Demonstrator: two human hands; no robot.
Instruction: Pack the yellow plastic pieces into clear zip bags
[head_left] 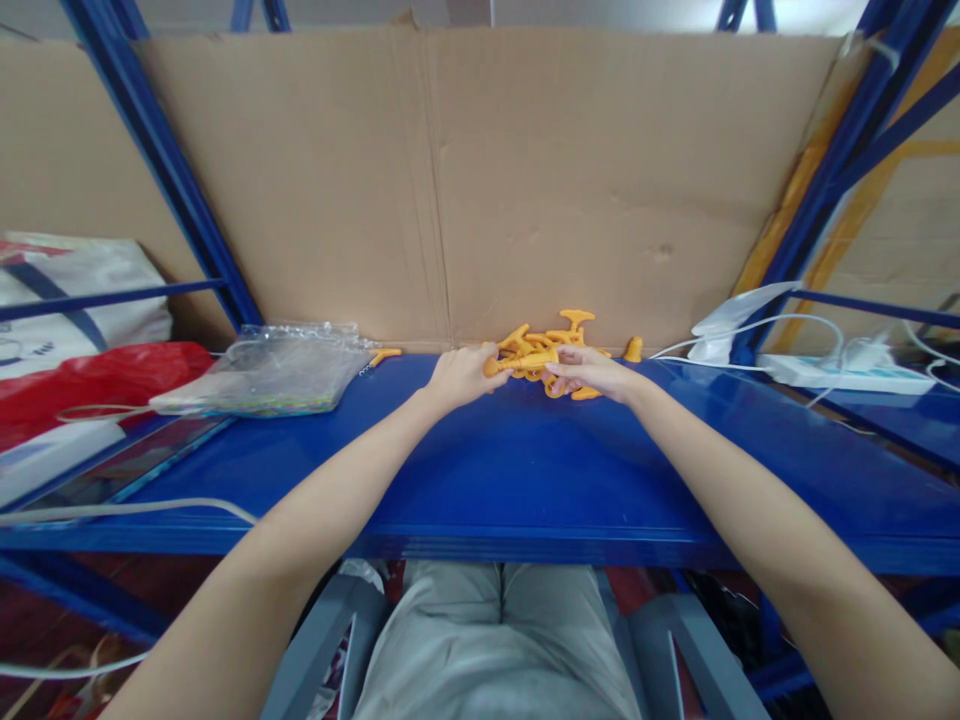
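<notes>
In the head view a yellow plastic corkscrew (pixel 525 362) lies level between my two hands, just above the blue shelf. My left hand (pixel 465 377) is closed round its left end, with a rounded knob showing by the fingers. At the other end, the fingers of my right hand (pixel 589 372) pinch it. Behind and beneath, a heap of yellow plastic parts (pixel 576 317) includes T-shaped handles and ring-shaped pieces; my hands hide some of it. To the left rests a yellow handle with a metal spiral (pixel 385 355). A small yellow cap-like part (pixel 634 349) stands at the right.
A cardboard sheet (pixel 600 180) walls off the back of the blue shelf (pixel 525 470). Clear plastic bags (pixel 285 370) and a red bag (pixel 127 385) lie left. A white power strip (pixel 847 372) with cables sits right. Blue posts (pixel 169 170) frame both sides.
</notes>
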